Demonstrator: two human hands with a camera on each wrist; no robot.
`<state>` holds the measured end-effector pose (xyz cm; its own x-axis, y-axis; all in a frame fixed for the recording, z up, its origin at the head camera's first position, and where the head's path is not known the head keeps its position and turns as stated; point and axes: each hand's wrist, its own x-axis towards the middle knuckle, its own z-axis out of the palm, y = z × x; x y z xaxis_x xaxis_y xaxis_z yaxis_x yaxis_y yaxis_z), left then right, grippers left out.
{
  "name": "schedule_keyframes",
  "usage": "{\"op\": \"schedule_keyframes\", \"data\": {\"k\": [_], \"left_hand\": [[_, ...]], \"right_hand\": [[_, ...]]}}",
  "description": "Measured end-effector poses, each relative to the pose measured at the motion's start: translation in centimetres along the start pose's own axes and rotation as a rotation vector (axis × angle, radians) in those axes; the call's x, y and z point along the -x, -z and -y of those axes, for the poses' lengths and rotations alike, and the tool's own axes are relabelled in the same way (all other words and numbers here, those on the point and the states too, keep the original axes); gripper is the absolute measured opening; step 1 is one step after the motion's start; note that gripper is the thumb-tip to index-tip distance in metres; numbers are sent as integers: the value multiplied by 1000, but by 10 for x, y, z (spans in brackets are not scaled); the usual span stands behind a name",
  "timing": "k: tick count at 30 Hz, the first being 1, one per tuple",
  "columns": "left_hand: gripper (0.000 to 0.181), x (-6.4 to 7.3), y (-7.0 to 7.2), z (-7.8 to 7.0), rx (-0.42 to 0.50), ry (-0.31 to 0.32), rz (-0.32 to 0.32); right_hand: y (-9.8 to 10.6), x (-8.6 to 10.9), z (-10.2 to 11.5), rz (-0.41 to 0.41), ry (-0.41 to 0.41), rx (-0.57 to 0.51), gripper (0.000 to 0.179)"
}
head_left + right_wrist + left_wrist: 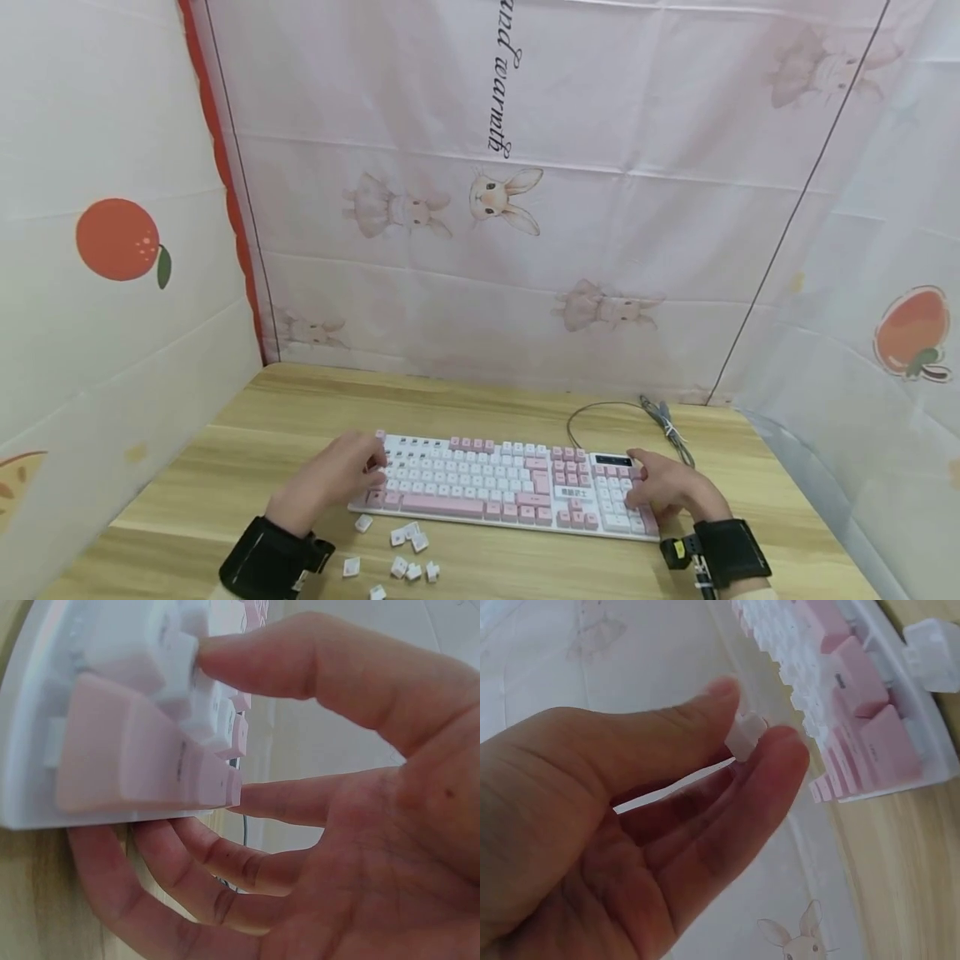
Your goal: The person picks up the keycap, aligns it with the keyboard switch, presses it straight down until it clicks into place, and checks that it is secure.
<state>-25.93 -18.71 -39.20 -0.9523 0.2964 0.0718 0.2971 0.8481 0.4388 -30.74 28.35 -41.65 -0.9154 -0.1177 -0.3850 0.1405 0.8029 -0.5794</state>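
Note:
A pink and white keyboard lies on the table, with several dark bare spots among the keys at its upper left. Between thumb and index finger my left hand pinches a small white keycap, above the keyboard's left end. My right hand grips the opposite end. Its thumb presses on the white number keys, while the other fingers curl along the side and lower edge of the case.
Several loose white keycaps are scattered in front of the keyboard's left half. A bundled cable lies behind its right end on the wooden table. Printed cloth curtains enclose the back and both sides.

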Motion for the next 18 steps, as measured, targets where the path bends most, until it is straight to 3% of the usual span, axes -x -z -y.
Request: {"op": "schedule_keyframes", "data": {"k": [10,18], "left_hand": [[6,-10,1,-3,-3,58,-33],[12,-20,-2,-3,62,22,-59]], "right_hand": [[0,0,-1,4,17,5,93],[-1,0,-2,3,20,16,92]]}}
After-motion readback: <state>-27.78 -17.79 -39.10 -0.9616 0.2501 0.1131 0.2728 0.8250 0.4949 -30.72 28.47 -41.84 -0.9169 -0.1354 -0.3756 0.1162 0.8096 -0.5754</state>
